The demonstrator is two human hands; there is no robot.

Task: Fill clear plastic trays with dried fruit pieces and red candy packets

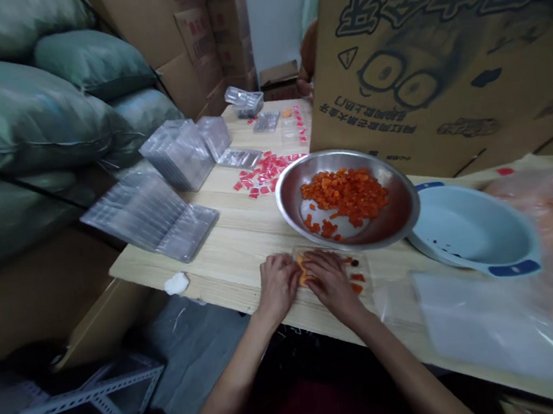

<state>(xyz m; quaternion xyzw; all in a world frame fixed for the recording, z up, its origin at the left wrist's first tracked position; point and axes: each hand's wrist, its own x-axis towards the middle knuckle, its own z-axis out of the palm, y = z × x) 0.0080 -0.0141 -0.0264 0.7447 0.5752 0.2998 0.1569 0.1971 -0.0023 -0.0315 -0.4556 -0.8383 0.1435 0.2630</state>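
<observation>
- The left hand (279, 286) and right hand (330, 281) meet at the bench (240, 238) edge, fingers curled together on a small orange piece (303, 274); which hand truly grips it cannot be told.
- Under them lies a clear tray (359, 270) with a few more pieces.
- Just behind stands a steel bowl (394, 219) of orange pieces, touching a pale blue basin (476, 236).
- Risk: working so near the edge, a slipped piece would likely drop to the floor; a knock from the right wrist could shift the bowl.
- Farther off: red packets (265, 171), stacked clear trays (156, 215), a large carton (438, 46), green sacks (17, 111).
</observation>
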